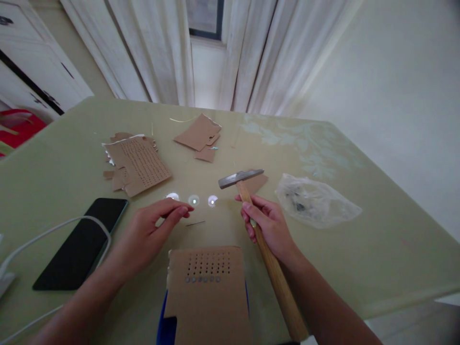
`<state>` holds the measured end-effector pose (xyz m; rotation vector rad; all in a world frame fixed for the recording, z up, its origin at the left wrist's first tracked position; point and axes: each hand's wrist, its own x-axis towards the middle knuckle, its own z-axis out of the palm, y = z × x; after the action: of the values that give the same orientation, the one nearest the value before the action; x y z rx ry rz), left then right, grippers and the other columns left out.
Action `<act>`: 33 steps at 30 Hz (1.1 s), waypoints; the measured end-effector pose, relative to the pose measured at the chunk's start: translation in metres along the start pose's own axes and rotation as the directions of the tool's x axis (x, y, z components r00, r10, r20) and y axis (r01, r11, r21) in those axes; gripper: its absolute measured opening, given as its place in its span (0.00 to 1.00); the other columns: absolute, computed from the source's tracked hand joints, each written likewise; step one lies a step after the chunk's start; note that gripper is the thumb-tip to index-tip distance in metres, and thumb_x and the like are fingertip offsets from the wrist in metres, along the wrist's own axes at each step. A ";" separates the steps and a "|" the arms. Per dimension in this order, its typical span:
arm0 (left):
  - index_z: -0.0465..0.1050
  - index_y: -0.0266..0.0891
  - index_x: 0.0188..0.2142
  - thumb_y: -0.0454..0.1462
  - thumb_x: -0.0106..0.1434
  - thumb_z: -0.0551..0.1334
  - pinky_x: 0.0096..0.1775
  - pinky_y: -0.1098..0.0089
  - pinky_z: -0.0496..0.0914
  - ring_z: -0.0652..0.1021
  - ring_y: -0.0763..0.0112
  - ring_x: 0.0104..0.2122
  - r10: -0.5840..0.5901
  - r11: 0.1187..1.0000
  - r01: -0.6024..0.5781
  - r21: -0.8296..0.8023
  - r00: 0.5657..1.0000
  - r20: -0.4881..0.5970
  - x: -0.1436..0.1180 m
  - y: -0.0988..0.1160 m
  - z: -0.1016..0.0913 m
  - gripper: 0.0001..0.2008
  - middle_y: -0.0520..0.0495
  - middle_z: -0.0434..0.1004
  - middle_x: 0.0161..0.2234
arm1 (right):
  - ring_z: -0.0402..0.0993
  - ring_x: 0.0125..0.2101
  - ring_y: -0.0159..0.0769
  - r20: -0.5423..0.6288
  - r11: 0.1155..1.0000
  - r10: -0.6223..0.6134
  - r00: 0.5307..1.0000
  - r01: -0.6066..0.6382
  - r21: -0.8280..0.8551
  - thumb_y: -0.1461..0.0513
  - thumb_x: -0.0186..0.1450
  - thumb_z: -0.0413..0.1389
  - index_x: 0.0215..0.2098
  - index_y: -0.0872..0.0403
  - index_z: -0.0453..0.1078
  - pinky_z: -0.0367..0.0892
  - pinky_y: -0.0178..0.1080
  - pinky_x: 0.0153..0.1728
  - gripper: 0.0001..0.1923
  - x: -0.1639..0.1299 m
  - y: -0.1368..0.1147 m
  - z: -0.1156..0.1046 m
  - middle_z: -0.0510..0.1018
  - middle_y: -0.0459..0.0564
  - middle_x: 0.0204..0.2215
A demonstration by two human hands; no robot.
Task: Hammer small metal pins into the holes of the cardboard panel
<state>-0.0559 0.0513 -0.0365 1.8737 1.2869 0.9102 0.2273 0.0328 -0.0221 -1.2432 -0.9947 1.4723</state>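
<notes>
Wood and steel make up the hammer [269, 254], held above the table [359, 258] between its middle and its near edge, head toward the far edge. The right hand [269, 223] is wrapped around the handle's upper part, just below the head. The head is probably the heavy end and the handle stiff and light, so this high hold should give close control over short taps; a hold lower down would suit a fuller swing. Smooth wood may slip in a damp palm. The left hand [156, 220] hovers left of the table's middle, thumb and forefinger tips close together; I cannot tell whether anything is between them. Just beside those tips a thin nail [195, 223] lies flat, likely light, hard and fiddly, best pinched mid-shank. Toward the near edge, a cardboard panel [206, 306] rests on a blue box [167, 330], with rows of holes and a row of round metal heads [205, 279]. The board looks light and fairly stiff but easily dented, so steadying it by its side edges seems wise. Toward the right edge lies a limp plastic bag [323, 201].
</notes>
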 end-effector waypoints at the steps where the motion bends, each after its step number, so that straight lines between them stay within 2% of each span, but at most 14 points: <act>1: 0.87 0.47 0.41 0.52 0.74 0.63 0.42 0.62 0.77 0.84 0.59 0.38 0.047 0.994 -0.044 0.099 0.999 -0.024 0.002 -0.005 0.001 0.17 0.44 0.87 0.37 | 0.65 0.15 0.24 0.008 1.000 0.004 1.000 -0.004 0.000 0.50 0.66 0.67 0.49 0.56 0.81 0.61 0.30 0.13 0.21 0.000 0.000 0.000 0.71 0.40 0.25; 4: 0.86 0.46 0.42 0.52 0.73 0.65 0.46 0.60 0.74 0.82 0.57 0.41 0.154 0.937 -0.170 0.305 0.985 0.074 0.002 -0.017 0.006 0.16 0.44 0.85 0.40 | 0.65 0.15 0.24 0.029 1.000 0.002 1.000 -0.002 -0.007 0.50 0.66 0.67 0.48 0.57 0.81 0.61 0.30 0.13 0.20 -0.001 0.001 0.001 0.71 0.40 0.26; 8: 0.82 0.44 0.40 0.44 0.77 0.59 0.46 0.59 0.72 0.78 0.58 0.43 0.154 0.880 -0.234 0.414 0.964 0.218 -0.002 -0.022 0.012 0.14 0.44 0.81 0.42 | 0.66 0.16 0.25 0.051 0.999 -0.022 0.998 0.023 -0.033 0.51 0.68 0.66 0.49 0.57 0.79 0.63 0.30 0.14 0.20 -0.001 0.004 0.003 0.71 0.40 0.25; 11: 0.79 0.44 0.39 0.41 0.77 0.58 0.48 0.57 0.70 0.75 0.57 0.43 0.144 0.854 -0.238 0.463 0.963 0.229 -0.002 -0.021 0.014 0.12 0.44 0.81 0.42 | 0.67 0.15 0.25 0.105 0.997 -0.028 0.994 0.036 -0.072 0.51 0.70 0.63 0.48 0.56 0.77 0.64 0.31 0.14 0.18 -0.001 0.004 0.001 0.72 0.40 0.27; 13: 0.77 0.43 0.40 0.42 0.76 0.58 0.48 0.57 0.69 0.75 0.57 0.42 0.130 0.875 -0.193 0.443 0.977 0.168 -0.001 -0.017 0.013 0.11 0.45 0.81 0.41 | 0.68 0.14 0.24 0.167 0.994 -0.005 0.986 0.023 -0.103 0.51 0.72 0.61 0.45 0.55 0.75 0.63 0.30 0.12 0.16 -0.002 0.003 -0.001 0.72 0.40 0.29; 15: 0.75 0.43 0.41 0.44 0.77 0.58 0.46 0.58 0.70 0.76 0.58 0.41 0.073 0.942 -0.098 0.320 0.993 0.088 0.000 -0.011 0.010 0.11 0.45 0.81 0.39 | 0.69 0.14 0.24 0.235 0.989 0.053 0.971 -0.018 -0.146 0.51 0.73 0.60 0.42 0.54 0.71 0.63 0.30 0.12 0.14 -0.003 0.002 -0.005 0.72 0.40 0.30; 18: 0.72 0.43 0.42 0.47 0.77 0.59 0.42 0.62 0.72 0.78 0.61 0.39 -0.028 0.999 0.027 -0.021 0.999 -0.030 -0.002 0.003 0.008 0.12 0.46 0.82 0.39 | 0.74 0.15 0.26 0.314 0.969 0.174 0.933 -0.106 -0.221 0.51 0.75 0.58 0.41 0.52 0.66 0.67 0.29 0.13 0.14 -0.008 0.000 -0.010 0.72 0.39 0.31; 21: 0.71 0.42 0.41 0.49 0.77 0.60 0.40 0.65 0.73 0.78 0.65 0.38 -0.127 0.927 0.074 -0.368 0.984 -0.123 -0.006 0.017 0.013 0.13 0.46 0.82 0.40 | 0.78 0.18 0.28 0.351 0.948 0.234 0.906 -0.134 -0.288 0.51 0.77 0.56 0.43 0.50 0.63 0.71 0.29 0.16 0.12 -0.013 -0.001 -0.012 0.73 0.37 0.28; 24: 0.72 0.42 0.39 0.47 0.74 0.65 0.39 0.69 0.74 0.76 0.69 0.35 -0.260 0.760 0.111 -0.640 0.955 -0.143 -0.009 0.025 0.020 0.12 0.49 0.78 0.35 | 0.78 0.18 0.29 0.357 0.921 0.244 0.902 -0.101 -0.376 0.52 0.80 0.52 0.43 0.50 0.61 0.71 0.29 0.17 0.12 -0.017 -0.003 -0.013 0.73 0.37 0.24; 27: 0.75 0.41 0.42 0.40 0.69 0.70 0.36 0.75 0.72 0.73 0.74 0.31 -0.329 0.655 0.056 -0.754 0.919 -0.217 -0.006 0.026 0.018 0.08 0.54 0.73 0.30 | 0.72 0.14 0.28 0.346 0.887 0.223 0.911 -0.043 -0.460 0.54 0.81 0.49 0.41 0.50 0.61 0.65 0.28 0.15 0.11 -0.019 -0.006 -0.012 0.70 0.35 0.19; 30: 0.80 0.39 0.45 0.36 0.67 0.71 0.35 0.79 0.71 0.73 0.78 0.29 -0.338 0.654 -0.042 -0.755 0.877 -0.341 0.004 0.026 0.007 0.08 0.54 0.74 0.30 | 0.64 0.12 0.24 0.300 0.897 0.150 0.942 -0.002 -0.441 0.57 0.78 0.53 0.41 0.50 0.63 0.59 0.28 0.13 0.08 -0.015 -0.006 -0.007 0.72 0.35 0.21; 33: 0.80 0.38 0.40 0.36 0.66 0.70 0.34 0.80 0.72 0.76 0.79 0.29 -0.376 0.663 -0.053 -0.746 0.839 -0.394 0.013 0.024 -0.008 0.04 0.52 0.77 0.31 | 0.68 0.13 0.25 0.219 0.950 0.074 0.973 -0.002 -0.313 0.59 0.74 0.57 0.42 0.50 0.62 0.60 0.29 0.13 0.07 -0.014 -0.003 -0.001 0.76 0.37 0.25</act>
<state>-0.0480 0.0577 -0.0101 0.8572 1.0938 1.6180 0.2293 0.0198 -0.0158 -1.3384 -1.4076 1.5550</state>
